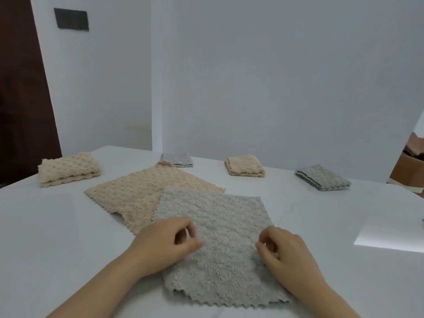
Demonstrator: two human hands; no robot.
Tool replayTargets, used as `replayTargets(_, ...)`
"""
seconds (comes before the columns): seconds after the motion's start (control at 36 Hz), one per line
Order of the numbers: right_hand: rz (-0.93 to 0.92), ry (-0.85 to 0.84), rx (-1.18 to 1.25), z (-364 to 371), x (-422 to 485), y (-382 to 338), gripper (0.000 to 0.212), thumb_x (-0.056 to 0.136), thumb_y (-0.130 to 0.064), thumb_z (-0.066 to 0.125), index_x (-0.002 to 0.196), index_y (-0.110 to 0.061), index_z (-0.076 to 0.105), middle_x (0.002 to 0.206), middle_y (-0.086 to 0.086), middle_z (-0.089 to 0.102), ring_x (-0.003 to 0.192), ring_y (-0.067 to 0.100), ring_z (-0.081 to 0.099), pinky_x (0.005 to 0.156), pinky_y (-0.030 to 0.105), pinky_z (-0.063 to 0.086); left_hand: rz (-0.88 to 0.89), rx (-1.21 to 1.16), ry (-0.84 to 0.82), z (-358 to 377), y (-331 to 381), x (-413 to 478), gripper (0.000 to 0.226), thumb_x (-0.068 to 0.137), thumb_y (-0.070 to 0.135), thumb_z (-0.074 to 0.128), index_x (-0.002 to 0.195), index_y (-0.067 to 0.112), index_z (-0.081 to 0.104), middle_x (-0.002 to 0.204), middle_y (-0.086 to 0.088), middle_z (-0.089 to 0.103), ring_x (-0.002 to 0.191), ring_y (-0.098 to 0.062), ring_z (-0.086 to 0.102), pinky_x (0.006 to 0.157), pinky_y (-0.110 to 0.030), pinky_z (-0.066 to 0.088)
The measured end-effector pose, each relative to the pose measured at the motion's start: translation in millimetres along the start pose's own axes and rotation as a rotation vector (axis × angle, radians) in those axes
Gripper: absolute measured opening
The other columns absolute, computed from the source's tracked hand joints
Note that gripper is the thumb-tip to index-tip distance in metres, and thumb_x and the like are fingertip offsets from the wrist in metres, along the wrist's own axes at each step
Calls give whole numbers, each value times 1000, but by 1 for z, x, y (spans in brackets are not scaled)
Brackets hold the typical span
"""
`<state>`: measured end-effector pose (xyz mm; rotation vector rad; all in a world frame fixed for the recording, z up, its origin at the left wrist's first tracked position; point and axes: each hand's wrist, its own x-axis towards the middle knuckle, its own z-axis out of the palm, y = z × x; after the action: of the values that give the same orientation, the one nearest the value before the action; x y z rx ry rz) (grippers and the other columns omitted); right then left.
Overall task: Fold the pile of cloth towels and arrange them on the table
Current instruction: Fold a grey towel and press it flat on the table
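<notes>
At the near edge of the white desk (46, 237), a grey square fleece towel (218, 267) with zigzag-cut borders lies flat and unfolded. Its far left corner overlaps a beige square fleece towel (137, 193), which is also spread flat. Both hands rest on the grey towel at mid-length: the left hand (165, 246) over its left edge, the right hand (289, 255) over its right edge. On each hand the fingers are curled with the thumb drawn toward the fingertips. Whether cloth is actually nipped between them cannot be determined from this view. The step in hand appears to be the first fold of the grey towel. For a clean result, secure one edge at both corners rather than at mid-length. Lift only enough to clear the pile, then carry that edge over to meet the opposite edge so that the zigzag borders align. Fleece is likely to cling and drag, so take care that the beige towel underneath is not pulled along. Press the crease flat with straight fingers before the second fold. Farther back, four finished bundles lie well apart in a loose row: a folded beige towel at the left (68, 168), a folded grey towel at the far centre (177, 159), a second folded beige towel (244, 168), and a second folded grey towel at the right (323, 177).
</notes>
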<state>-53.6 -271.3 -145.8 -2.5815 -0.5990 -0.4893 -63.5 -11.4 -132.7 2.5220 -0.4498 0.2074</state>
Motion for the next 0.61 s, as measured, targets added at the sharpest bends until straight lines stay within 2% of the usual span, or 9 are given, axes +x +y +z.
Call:
replayTargets(0.06, -31, -204, 78, -8, -7, 2, 29, 74, -70, 49, 75, -42, 43, 78, -18, 53, 85, -2, 47, 71, 12, 35, 61, 0, -198, 0, -6, -11, 49, 54, 84, 48, 83, 45, 49, 89, 25, 52, 88, 9, 45, 78, -13, 37)
replayTargets(0.08, -47, -298, 89, -12, -9, 4, 43, 63, -85, 43, 80, -45, 44, 88, -22, 51, 94, -6, 43, 78, 9, 33, 91, 22, -284, 0, -8, -14, 61, 45, 93, 43, 88, 50, 47, 100, 29, 45, 99, 13, 38, 88, -12, 32)
replayTargets(0.14, -50, -420, 102, -18, -11, 6, 65, 42, -97, 32, 87, -52, 45, 102, -30, 44, 104, -12, 35, 86, 5, 28, 121, 58, -388, -1, -8, -19, 72, 36, 96, 38, 97, 59, 41, 115, 36, 30, 113, 18, 21, 97, -13, 21)
replayTargets(0.19, -69, -473, 76, -20, -10, 6, 69, 36, -98, 34, 90, -57, 43, 108, -34, 37, 107, -16, 30, 91, 8, 26, 146, 87, -412, 0, -5, -18, 69, 40, 90, 49, 103, 64, 37, 120, 36, 25, 117, 18, 14, 100, -16, 15)
replayTargets(0.25, -98, -505, 21, -19, -10, 2, 62, 37, -94, 43, 89, -60, 39, 109, -37, 31, 108, -20, 23, 92, 11, 24, 184, 137, -343, 5, -2, -17, 57, 52, 77, 62, 101, 61, 38, 117, 33, 30, 116, 15, 19, 98, -14, 15)
replayTargets(0.36, -124, -430, -54, -18, -11, -4, 45, 51, -77, 42, 91, -58, 40, 104, -39, 31, 108, -13, 29, 92, 11, 24, 229, 106, -80, 11, -7, -10, 18, 60, 48, 42, 78, 50, 45, 95, 24, 53, 96, 11, 42, 86, -16, 34)
replayTargets(0.44, -131, -418, -86, -24, -10, -5, 59, 58, -69, 46, 113, -48, 47, 99, -41, 31, 109, -8, 34, 94, 10, 25, 177, 18, 13, 8, -14, -7, 19, 58, 39, 44, 74, 48, 50, 90, 25, 57, 87, 9, 49, 75, -10, 37)
replayTargets(0.53, -89, -433, -79, -32, -10, -11, 49, 74, -51, 57, 120, -45, 42, 95, -42, 30, 108, -10, 34, 97, 11, 26, 118, -24, 169, 0, -14, -3, 30, 60, 29, 48, 82, 50, 50, 89, 22, 57, 81, 1, 51, 65, -12, 36)
replayTargets(0.61, -99, -375, -116, -34, -10, -12, 49, 75, -42, 49, 123, -43, 38, 94, -37, 32, 110, -8, 37, 94, 12, 25, 61, -31, 268, -8, -14, -3, 40, 62, 22, 52, 89, 51, 48, 94, 26, 57, 83, 2, 52, 62, -12, 34)
